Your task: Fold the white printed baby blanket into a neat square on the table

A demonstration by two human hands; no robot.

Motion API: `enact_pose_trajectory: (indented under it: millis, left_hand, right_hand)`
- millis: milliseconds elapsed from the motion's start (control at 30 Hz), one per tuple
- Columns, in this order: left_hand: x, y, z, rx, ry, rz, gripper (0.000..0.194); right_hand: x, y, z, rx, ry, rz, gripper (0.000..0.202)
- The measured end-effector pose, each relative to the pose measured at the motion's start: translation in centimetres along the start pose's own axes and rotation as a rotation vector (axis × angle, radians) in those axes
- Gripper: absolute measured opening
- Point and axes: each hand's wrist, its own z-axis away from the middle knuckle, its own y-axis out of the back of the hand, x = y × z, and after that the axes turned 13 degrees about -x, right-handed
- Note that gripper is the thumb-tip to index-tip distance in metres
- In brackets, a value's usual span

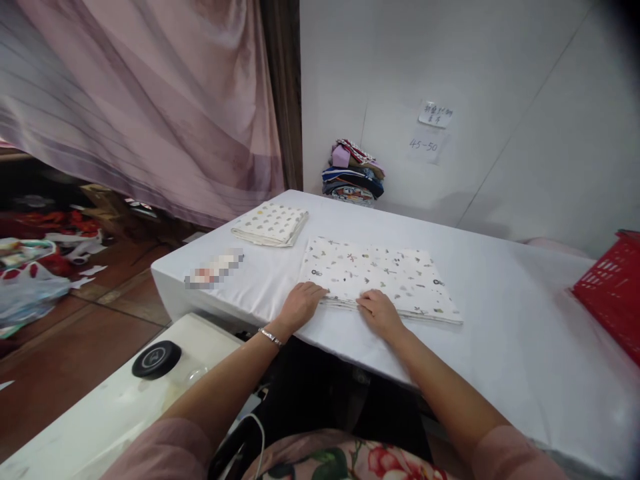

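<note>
Centrally on the white-covered counter [515, 307] lies a folded printed cloth [380, 270], just beyond both hands, long axis running left to right, right end slightly nearer the wearer. Left hand [301, 305] palm down at its near-left corner; right hand [383, 317] at the near edge, knuckles bent, equally close. Left fingers [318, 291] extended, right fingers [369, 297] curled; whether either pinches fabric, cannot tell.

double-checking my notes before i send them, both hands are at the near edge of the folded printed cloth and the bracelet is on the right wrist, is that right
Not quite: the bracelet is on the left wrist, as the head view shows. The left hand and right hand are both at the near edge of the folded printed cloth.
</note>
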Motion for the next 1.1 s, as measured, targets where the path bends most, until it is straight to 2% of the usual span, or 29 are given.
enact_pose_trajectory:
  millis: [300, 500, 700, 933, 1100]
  left_hand:
    - [-0.4, 0.0, 0.8, -0.001, 0.018, 0.011, 0.024]
    - [-0.3, 0.1, 1.2, 0.029, 0.049, 0.009, 0.026]
    - [-1.2, 0.2, 1.9, 0.05, 0.093, 0.015, 0.026]
    - [-2.1, 0.5, 3.2, 0.054, 0.169, 0.078, 0.026]
    - [-2.3, 0.2, 4.0, 0.049, 0.276, 0.214, 0.029]
  right_hand:
    - [-1.0, 0.3, -0.1, 0.014, -0.003, 0.036, 0.021]
    - [-3.3, -0.1, -2.4, -0.016, 0.048, 0.137, 0.022]
    - [-5.0, -0.9, -4.4, -0.068, 0.076, 0.201, 0.023]
    - [-5.1, -1.8, -4.7, -0.061, 0.077, 0.196, 0.023]
    - [-5.9, -2.1, -5.3, -0.077, 0.12, 0.215, 0.023]
